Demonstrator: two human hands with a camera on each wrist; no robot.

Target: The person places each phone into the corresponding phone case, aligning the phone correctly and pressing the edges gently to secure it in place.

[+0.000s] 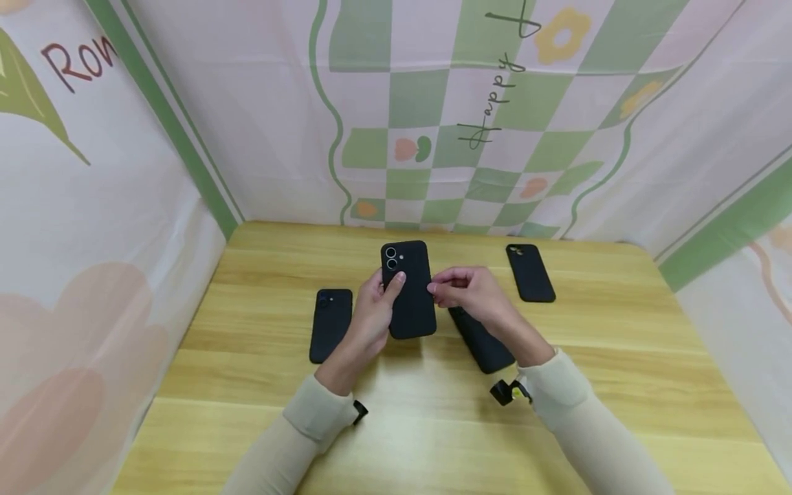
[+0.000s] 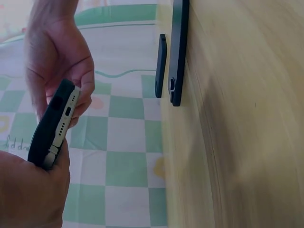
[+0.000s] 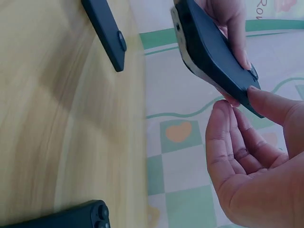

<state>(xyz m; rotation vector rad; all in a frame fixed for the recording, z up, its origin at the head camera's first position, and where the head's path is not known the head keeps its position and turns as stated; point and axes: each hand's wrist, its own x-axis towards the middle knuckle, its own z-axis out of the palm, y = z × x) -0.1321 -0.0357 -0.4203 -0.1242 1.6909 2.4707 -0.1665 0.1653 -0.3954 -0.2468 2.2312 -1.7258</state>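
Observation:
My left hand (image 1: 371, 306) grips a smartphone (image 1: 413, 309) in a black case, thumb across the back below two round camera lenses. In the left wrist view a pale phone edge (image 2: 66, 114) with a port and speaker holes shows beside the black case (image 2: 45, 126). At the phone's right side, my right hand (image 1: 476, 292) pinches the case edge, thumb on the back and curled fingers beneath. The phone is held above the table. Below the right hand lies a black phone-shaped slab (image 1: 485, 344), partly covered by that hand.
On the wooden table (image 1: 433, 440), another black phone-shaped slab (image 1: 331, 326) lies left of the left hand. A black phone case (image 1: 532, 276) with wood colour showing through its camera opening lies at the back right. A patterned cloth (image 1: 421, 100) hangs behind the table.

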